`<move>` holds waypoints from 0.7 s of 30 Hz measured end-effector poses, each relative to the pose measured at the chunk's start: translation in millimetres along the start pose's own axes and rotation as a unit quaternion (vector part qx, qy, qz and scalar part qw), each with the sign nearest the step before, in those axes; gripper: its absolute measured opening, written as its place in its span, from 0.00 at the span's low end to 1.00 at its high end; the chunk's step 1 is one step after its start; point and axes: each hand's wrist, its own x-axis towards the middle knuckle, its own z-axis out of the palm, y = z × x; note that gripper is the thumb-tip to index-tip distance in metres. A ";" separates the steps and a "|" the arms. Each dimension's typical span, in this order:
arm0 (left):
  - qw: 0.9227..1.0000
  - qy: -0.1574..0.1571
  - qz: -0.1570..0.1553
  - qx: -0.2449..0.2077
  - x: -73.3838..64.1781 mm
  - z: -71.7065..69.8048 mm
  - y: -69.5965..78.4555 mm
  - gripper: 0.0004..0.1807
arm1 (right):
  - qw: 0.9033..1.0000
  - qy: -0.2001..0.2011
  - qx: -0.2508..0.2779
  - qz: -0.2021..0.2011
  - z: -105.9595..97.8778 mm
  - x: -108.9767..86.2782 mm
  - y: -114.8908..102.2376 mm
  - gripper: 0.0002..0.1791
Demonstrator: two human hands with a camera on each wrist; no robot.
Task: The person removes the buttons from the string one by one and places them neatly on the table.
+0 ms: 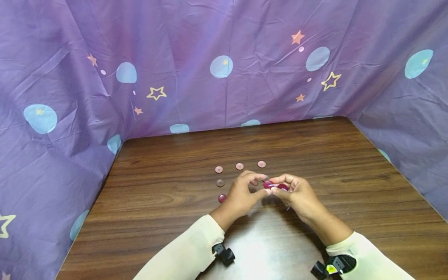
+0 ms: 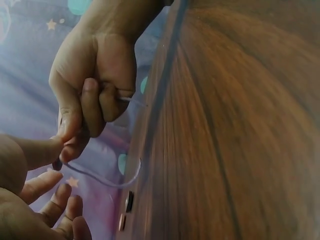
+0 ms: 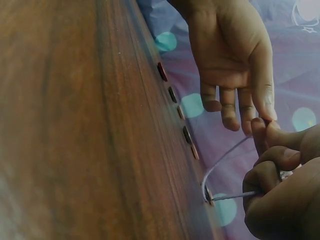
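Note:
My left hand (image 1: 245,194) pinches at the edge of a dark red button (image 1: 268,184) with thumb and forefinger. Its other fingers are spread loosely in the left wrist view. Meeting it thumb to thumb, my right hand (image 1: 295,194) grips a thin lilac cord (image 3: 227,154) in its curled fingers. A second dark red button (image 1: 283,187) shows between the right thumb and fingers. The cord droops in a loop below both hands. Fingertips hide how the cord passes the first button.
On the brown wooden table (image 1: 168,233) lie pink buttons (image 1: 239,166) in a back row. A grey-brown button (image 1: 219,182) and a dark red button (image 1: 222,198) stand in line left of the hands. A purple patterned cloth (image 1: 189,46) surrounds the table.

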 end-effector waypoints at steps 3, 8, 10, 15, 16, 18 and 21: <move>1.000 0.000 -0.004 -0.002 0.7 2.5 2.6 0.19 | 1.000 0.000 0.007 -0.001 -0.8 0.1 0.8 0.10; 1.000 0.003 -0.007 -0.008 0.2 4.1 1.2 0.18 | 1.000 -0.001 0.009 -0.007 -0.9 0.9 3.1 0.11; 1.000 0.005 -0.009 -0.008 0.0 4.5 0.2 0.18 | 1.000 -0.001 0.008 -0.007 -1.3 1.5 4.2 0.12; 1.000 0.004 -0.008 -0.015 0.3 4.4 -0.9 0.16 | 1.000 -0.001 0.006 -0.004 -1.7 2.6 5.7 0.14; 1.000 0.003 -0.008 -0.016 0.3 4.4 -1.0 0.15 | 1.000 -0.002 0.007 -0.005 -1.8 2.7 5.8 0.14; 1.000 0.000 -0.006 -0.017 0.5 4.3 -1.2 0.14 | 1.000 -0.002 0.007 -0.007 -2.1 3.1 6.5 0.14; 1.000 -0.001 -0.003 -0.018 1.0 4.2 -1.8 0.13 | 1.000 0.003 0.009 -0.011 -2.3 3.6 6.5 0.13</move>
